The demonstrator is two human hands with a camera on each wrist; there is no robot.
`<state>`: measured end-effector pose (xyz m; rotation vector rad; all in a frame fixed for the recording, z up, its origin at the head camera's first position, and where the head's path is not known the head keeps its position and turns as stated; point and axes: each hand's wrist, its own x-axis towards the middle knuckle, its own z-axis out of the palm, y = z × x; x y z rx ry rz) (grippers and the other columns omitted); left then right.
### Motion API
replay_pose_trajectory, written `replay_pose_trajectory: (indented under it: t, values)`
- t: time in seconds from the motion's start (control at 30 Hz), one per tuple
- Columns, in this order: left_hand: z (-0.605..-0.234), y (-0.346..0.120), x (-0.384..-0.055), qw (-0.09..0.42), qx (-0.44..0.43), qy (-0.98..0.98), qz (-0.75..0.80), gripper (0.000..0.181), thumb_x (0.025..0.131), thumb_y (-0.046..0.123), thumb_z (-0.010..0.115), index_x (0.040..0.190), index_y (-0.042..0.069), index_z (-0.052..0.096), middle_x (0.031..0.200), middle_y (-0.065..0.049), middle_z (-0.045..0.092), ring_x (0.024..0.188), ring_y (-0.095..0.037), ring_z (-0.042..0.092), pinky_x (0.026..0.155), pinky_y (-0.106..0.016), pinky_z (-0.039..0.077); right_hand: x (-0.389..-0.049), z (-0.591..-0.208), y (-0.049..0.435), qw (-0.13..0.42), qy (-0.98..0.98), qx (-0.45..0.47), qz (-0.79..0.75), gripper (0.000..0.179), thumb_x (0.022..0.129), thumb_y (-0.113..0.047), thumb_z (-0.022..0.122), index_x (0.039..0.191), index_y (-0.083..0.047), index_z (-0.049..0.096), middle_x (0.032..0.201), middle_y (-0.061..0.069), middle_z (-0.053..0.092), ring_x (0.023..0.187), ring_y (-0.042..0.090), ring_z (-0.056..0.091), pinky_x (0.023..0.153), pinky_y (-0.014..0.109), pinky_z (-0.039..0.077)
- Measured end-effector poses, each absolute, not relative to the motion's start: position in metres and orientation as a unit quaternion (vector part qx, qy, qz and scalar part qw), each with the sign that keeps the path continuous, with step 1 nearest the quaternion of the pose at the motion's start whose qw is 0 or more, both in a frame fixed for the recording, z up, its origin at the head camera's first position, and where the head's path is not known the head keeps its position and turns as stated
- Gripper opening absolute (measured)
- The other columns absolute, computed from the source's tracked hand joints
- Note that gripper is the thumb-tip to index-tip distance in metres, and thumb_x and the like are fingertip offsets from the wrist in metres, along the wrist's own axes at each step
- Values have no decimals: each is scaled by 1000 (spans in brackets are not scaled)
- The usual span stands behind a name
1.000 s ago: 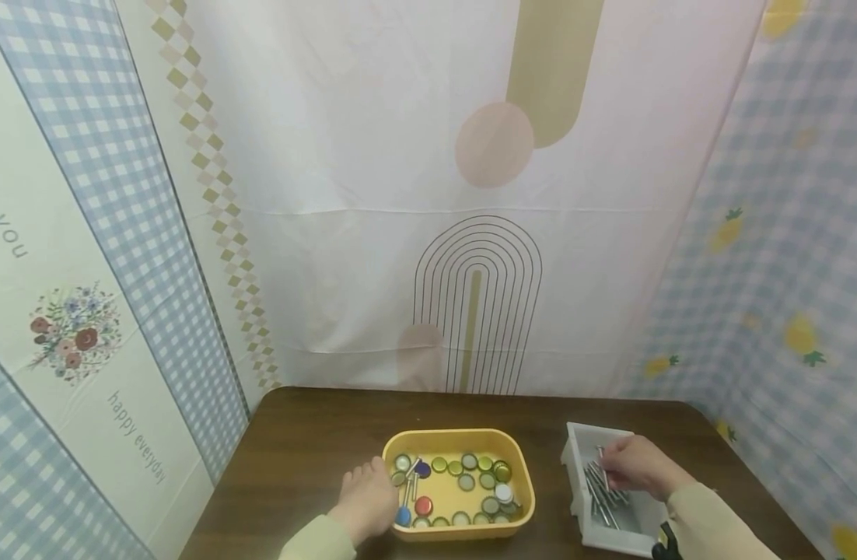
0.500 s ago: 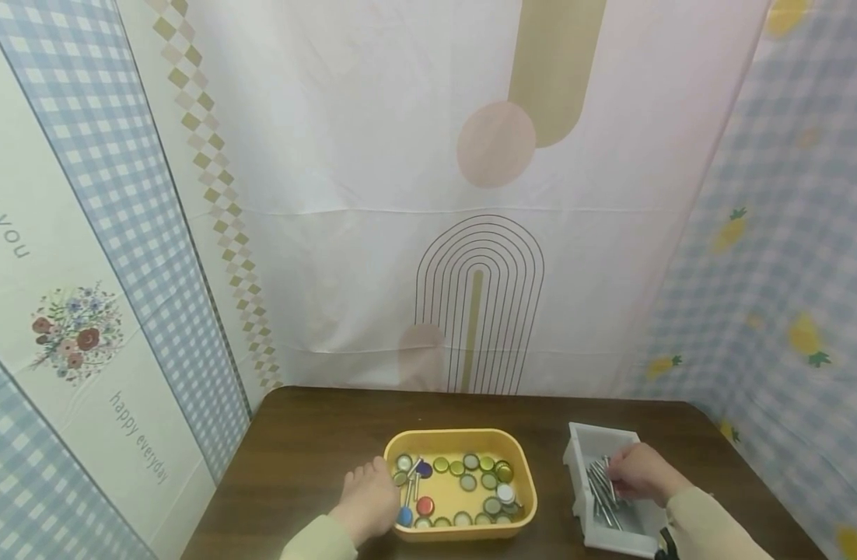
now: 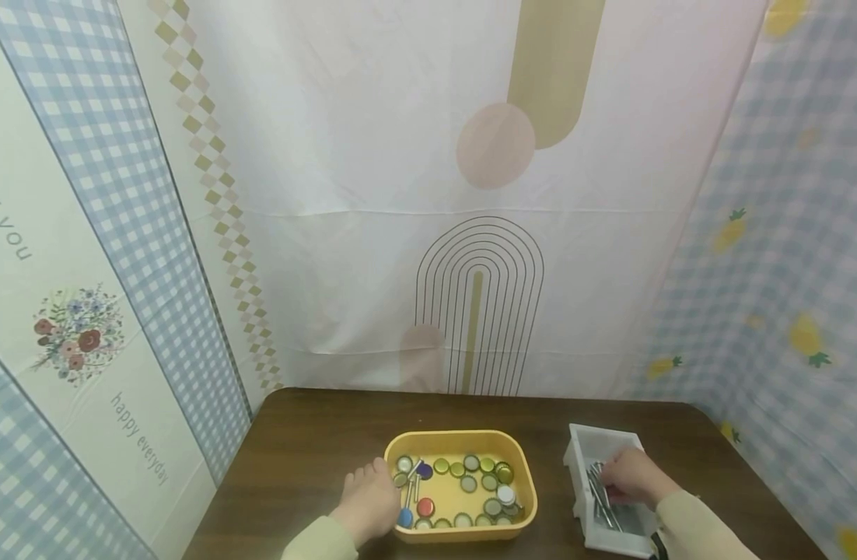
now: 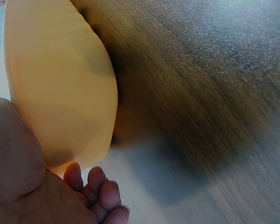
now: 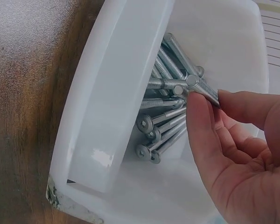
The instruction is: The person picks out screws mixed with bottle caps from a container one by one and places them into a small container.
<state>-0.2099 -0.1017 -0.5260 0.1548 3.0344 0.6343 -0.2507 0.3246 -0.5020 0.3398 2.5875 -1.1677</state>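
Note:
My left hand (image 3: 369,502) holds the left end of a yellow tub (image 3: 456,432). In the left wrist view its fingers (image 4: 97,176) curl by the lower edge of the tub's wall (image 4: 60,84). Metal bottle caps (image 3: 468,483) and a few bolts (image 3: 408,494) lie in the tub. My right hand (image 3: 631,476) is inside a white bin (image 3: 575,486) to the right. Between thumb and forefinger it pinches a silver bolt (image 5: 203,87), threaded end towards the camera. Below lies a loose pile of bolts (image 5: 168,126), partly hidden by the bin's wall.
Both containers stand on a dark wooden table (image 3: 316,428), with a strip of tabletop between them. A patterned cloth (image 3: 344,295) hangs behind the table, and checked cloths (image 3: 757,311) hang at the sides. A red cap (image 3: 425,506) lies near the tub's front.
My right hand has lowered into the white bin, and the bolt that stood out upright from it is no longer distinct in the head view. The left hand stays at the tub.

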Motion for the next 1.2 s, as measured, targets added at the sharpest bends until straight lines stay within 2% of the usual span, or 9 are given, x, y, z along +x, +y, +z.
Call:
replay_pose_trajectory:
  t: [0.23,0.33,0.53,0.73,0.8,1.0,1.2]
  values:
    - [-529,-102,-210,20,51,977,206,21,87,16,51,97,-2,47,81,-13,46,80,-31,48,79,-51,36,-247,-503,324,123,902,123,-395,14,71,2,60,59,-4,54,59,6,56,53,16,54,54,30,52]
    - [-529,-102,-210,20,50,977,205,21,87,16,50,97,-2,46,81,-13,46,81,-31,48,80,-52,36,-247,-502,323,120,901,128,-398,18,73,0,61,58,-5,53,59,6,55,53,17,54,54,32,53]
    - [-529,-101,-210,22,47,978,203,21,88,16,50,97,-3,46,81,-13,46,81,-31,48,80,-52,36,-251,-499,325,126,895,129,-408,14,81,-8,64,69,-2,61,65,7,57,59,19,57,57,33,52]
    - [-530,-101,-210,20,47,978,202,20,88,16,50,97,-2,46,81,-14,46,81,-31,48,80,-52,36,-254,-476,316,120,884,116,-437,18,82,-10,62,67,-2,56,63,8,57,57,20,58,57,34,51]
    - [-531,-101,-211,19,46,978,200,21,88,16,49,97,-2,46,81,-14,46,81,-31,48,80,-52,36,-255,-466,311,121,871,108,-464,17,84,-10,63,72,0,57,66,9,58,60,20,60,60,35,53]
    - [-532,-103,-212,15,49,978,201,20,88,16,49,96,-2,46,81,-13,46,80,-30,48,78,-51,36,-259,-449,278,120,863,71,-485,22,87,-15,68,87,7,64,76,12,62,66,21,64,65,37,56]
    - [-532,-102,-211,10,49,979,199,20,88,16,49,97,-2,46,81,-14,46,81,-31,48,79,-51,36,-263,-454,225,128,854,43,-502,20,86,-12,70,88,7,67,80,16,65,68,24,66,67,38,56]
